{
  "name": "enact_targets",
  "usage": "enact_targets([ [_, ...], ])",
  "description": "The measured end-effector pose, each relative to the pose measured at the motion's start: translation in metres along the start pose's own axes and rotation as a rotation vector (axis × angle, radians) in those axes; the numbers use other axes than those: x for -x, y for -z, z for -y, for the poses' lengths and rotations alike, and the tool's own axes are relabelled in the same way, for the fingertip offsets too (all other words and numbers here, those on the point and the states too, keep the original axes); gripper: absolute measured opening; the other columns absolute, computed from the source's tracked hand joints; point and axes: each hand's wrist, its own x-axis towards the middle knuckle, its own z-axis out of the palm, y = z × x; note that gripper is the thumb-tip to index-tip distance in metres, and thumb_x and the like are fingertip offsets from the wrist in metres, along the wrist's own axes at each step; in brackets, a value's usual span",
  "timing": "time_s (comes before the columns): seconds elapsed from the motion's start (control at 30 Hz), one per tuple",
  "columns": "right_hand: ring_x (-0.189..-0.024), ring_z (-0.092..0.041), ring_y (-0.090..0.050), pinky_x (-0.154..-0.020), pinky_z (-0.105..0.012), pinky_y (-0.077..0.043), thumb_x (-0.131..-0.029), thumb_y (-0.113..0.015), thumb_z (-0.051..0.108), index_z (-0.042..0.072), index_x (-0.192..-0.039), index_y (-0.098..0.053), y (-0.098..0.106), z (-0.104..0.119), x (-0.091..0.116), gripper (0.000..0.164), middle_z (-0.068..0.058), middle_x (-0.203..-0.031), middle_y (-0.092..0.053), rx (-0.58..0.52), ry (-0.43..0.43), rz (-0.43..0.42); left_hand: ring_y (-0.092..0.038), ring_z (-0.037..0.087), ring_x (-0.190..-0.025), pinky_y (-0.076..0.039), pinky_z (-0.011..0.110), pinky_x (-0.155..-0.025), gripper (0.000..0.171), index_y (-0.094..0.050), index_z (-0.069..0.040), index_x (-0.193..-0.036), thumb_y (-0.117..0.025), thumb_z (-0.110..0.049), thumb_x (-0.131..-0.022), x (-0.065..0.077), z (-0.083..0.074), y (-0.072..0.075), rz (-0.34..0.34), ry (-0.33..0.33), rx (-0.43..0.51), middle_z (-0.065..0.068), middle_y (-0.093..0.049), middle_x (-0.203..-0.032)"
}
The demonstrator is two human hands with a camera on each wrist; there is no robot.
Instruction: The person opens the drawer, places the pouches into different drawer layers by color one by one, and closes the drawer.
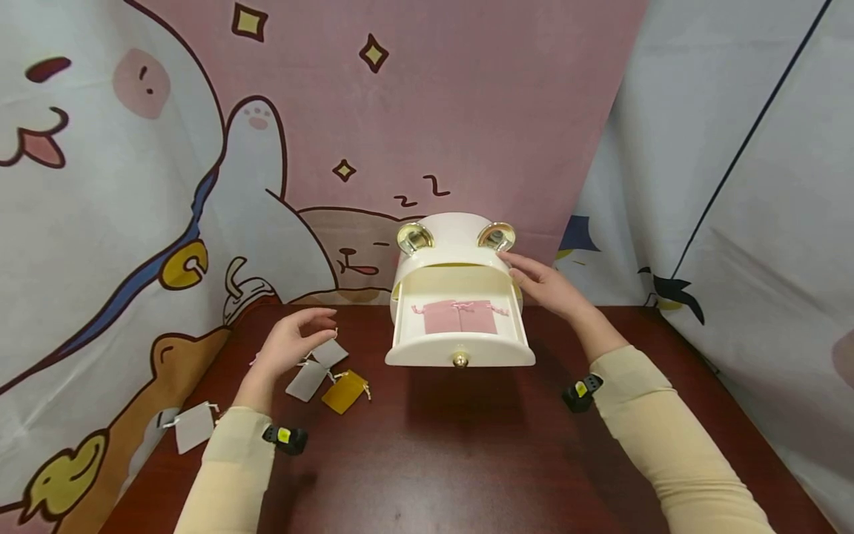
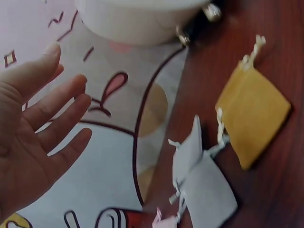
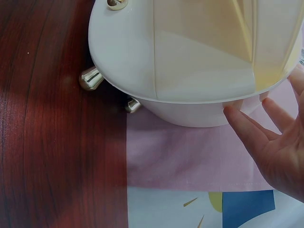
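A white storage box (image 1: 457, 226) with gold round ornaments stands at the back of the table. Its drawer (image 1: 420, 354) is pulled out, with pink drawstring pouches (image 1: 442, 317) lying flat inside. My right hand (image 1: 550, 289) rests its fingertips against the box's right side, fingers fairly straight. Over the table to the left, my left hand (image 1: 290, 341) hovers with loosely bent fingers and nothing in it. Beneath and beside it are grey drawstring pouches (image 1: 307, 380) and a mustard-yellow pouch (image 1: 345, 391). In the left wrist view, part of a pink pouch (image 2: 166, 222) shows by the grey ones.
Another pale pouch (image 1: 194, 428) lies near the table's left edge, beside my left forearm. A cartoon-printed cloth (image 1: 467, 111) hangs right behind the box. The dark wooden table (image 1: 427, 467) stretches in front. Short gold feet (image 3: 91, 78) raise the box off the tabletop.
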Motion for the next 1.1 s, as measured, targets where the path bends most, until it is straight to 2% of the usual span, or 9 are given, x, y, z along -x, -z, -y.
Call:
enact_targets([
  [0.2, -0.125, -0.042, -0.050, -0.087, -0.041, -0.054, -0.107, -0.044, 0.023, 0.011, -0.156, -0.031, -0.001, 0.000, 0.000, 0.052, -0.021, -0.154, -0.033, 0.008, -0.005, -0.005, -0.064, 0.031, -0.099, -0.055, 0.038, -0.073, 0.043, -0.061, -0.007, -0.133, -0.071, -0.020, -0.093, 0.002, 0.024, 0.008, -0.011, 0.036, -0.040, 0.015, -0.068, -0.116],
  [0.4, -0.125, -0.041, -0.049, -0.089, -0.044, -0.053, -0.107, -0.045, 0.023, 0.011, -0.156, -0.031, -0.001, 0.002, 0.001, 0.052, -0.019, -0.156, -0.031, 0.008, -0.009, -0.008, -0.061, 0.037, -0.108, -0.049, 0.053, -0.088, 0.043, -0.061, -0.004, -0.132, -0.070, -0.023, -0.094, 0.006, 0.050, 0.017, -0.045, 0.050, -0.082, 0.018, -0.067, -0.119],
  [0.53, -0.125, -0.041, -0.050, -0.089, -0.045, -0.053, -0.107, -0.045, 0.023, 0.011, -0.156, -0.032, -0.001, 0.001, 0.000, 0.052, -0.020, -0.155, -0.032, 0.007, -0.010, -0.013, -0.059, 0.040, -0.112, -0.047, 0.056, -0.092, 0.043, -0.060, -0.003, -0.133, -0.069, -0.023, -0.095, 0.009, 0.064, 0.023, -0.059, 0.093, -0.081, 0.021, -0.065, -0.121],
  [0.83, -0.124, -0.041, -0.050, -0.088, -0.043, -0.054, -0.107, -0.045, 0.022, 0.011, -0.156, -0.031, -0.001, 0.001, 0.001, 0.052, -0.021, -0.154, -0.034, -0.011, -0.010, -0.007, -0.056, 0.042, -0.116, -0.045, 0.059, -0.094, 0.044, -0.059, 0.000, -0.133, -0.068, -0.022, -0.096, 0.016, 0.089, 0.032, -0.106, 0.152, -0.110, 0.024, -0.063, -0.124],
  [1.1, -0.125, -0.041, -0.050, -0.089, -0.045, -0.053, -0.107, -0.045, 0.024, 0.013, -0.156, -0.032, -0.001, 0.002, 0.002, 0.052, -0.019, -0.155, -0.033, 0.005, -0.018, -0.015, -0.047, 0.046, -0.126, -0.040, 0.060, -0.099, 0.047, -0.054, 0.004, -0.136, -0.066, -0.020, -0.097, 0.021, 0.106, 0.034, -0.099, 0.209, -0.109, 0.028, -0.054, -0.136],
])
